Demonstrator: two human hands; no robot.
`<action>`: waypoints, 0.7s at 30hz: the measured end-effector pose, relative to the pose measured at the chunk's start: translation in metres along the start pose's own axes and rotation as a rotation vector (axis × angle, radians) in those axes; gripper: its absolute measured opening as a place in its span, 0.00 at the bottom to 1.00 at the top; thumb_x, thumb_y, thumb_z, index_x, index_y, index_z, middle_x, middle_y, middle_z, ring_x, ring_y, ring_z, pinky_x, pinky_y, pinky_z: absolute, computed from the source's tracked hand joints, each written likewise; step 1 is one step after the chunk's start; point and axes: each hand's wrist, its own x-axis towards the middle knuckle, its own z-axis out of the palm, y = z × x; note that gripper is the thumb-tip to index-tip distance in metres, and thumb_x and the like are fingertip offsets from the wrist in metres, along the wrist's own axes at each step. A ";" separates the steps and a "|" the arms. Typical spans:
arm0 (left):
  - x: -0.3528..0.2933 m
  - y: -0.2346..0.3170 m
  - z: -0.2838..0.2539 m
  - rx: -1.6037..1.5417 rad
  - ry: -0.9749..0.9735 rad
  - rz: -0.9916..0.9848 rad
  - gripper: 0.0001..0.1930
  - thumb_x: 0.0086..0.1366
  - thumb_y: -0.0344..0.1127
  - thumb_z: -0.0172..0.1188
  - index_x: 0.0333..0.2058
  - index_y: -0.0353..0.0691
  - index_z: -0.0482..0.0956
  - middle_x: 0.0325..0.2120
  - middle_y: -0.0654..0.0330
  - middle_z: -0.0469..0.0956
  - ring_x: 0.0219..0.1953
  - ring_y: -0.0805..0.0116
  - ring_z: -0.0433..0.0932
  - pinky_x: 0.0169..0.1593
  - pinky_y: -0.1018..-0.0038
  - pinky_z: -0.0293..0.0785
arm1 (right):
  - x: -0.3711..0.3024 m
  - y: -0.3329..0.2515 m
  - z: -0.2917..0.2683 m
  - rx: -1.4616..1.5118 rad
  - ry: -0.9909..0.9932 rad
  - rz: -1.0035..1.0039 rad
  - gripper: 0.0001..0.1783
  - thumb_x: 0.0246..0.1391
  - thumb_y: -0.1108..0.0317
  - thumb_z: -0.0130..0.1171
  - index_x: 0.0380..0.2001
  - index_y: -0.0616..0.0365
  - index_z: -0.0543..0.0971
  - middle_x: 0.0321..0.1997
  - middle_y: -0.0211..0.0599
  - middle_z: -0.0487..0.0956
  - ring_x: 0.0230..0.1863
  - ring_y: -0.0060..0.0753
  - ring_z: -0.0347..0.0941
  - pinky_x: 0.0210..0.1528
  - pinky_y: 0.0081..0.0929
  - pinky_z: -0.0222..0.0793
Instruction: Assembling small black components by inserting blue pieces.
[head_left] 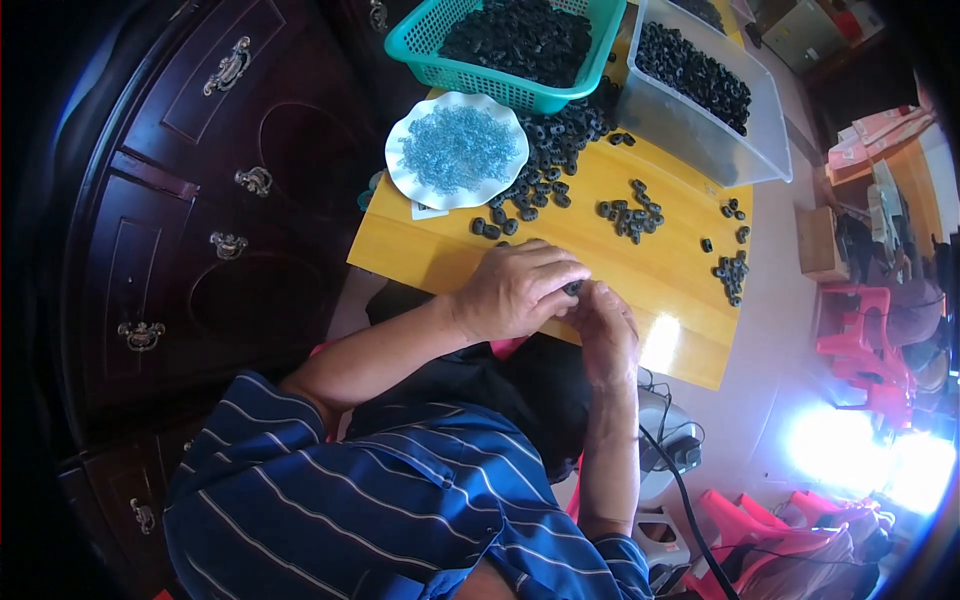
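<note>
A dark wooden cabinet [200, 300] flanks the desk [690, 225]. On the desk, a white scalloped plate [455, 199] of small clear-blue pieces [457, 148] and a green basket [480, 88] stand beyond the hands, with loose black parts [560, 140] crowding between. Near the desk's front edge, the left hand [520, 285] pinches 1 black part [572, 287]; the right hand [608, 325] bunches against it, its grip hidden. Rightward sit 2 main clusters, a clear bin [700, 140] and pink stools [865, 335].
</note>
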 end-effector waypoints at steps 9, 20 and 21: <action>0.000 -0.001 -0.001 -0.022 -0.011 -0.033 0.12 0.55 0.29 0.66 0.39 0.35 0.80 0.33 0.54 0.81 0.37 0.56 0.82 0.40 0.66 0.79 | 0.002 -0.001 0.000 -0.102 -0.028 0.006 0.21 0.69 0.56 0.45 0.42 0.64 0.79 0.40 0.35 0.81 0.43 0.27 0.77 0.52 0.29 0.70; -0.008 -0.002 -0.005 -0.067 -0.070 -0.395 0.22 0.58 0.38 0.67 0.48 0.40 0.70 0.31 0.53 0.80 0.35 0.54 0.81 0.37 0.62 0.77 | 0.034 -0.037 0.018 -0.692 0.161 -0.138 0.12 0.65 0.64 0.53 0.37 0.62 0.79 0.32 0.33 0.81 0.33 0.21 0.75 0.40 0.20 0.70; -0.007 -0.003 -0.007 -0.128 -0.134 -0.460 0.16 0.59 0.41 0.65 0.40 0.40 0.72 0.28 0.53 0.79 0.34 0.53 0.81 0.36 0.60 0.76 | 0.044 -0.044 0.022 -0.761 0.208 -0.162 0.12 0.65 0.64 0.53 0.36 0.62 0.79 0.30 0.33 0.81 0.32 0.21 0.74 0.38 0.20 0.70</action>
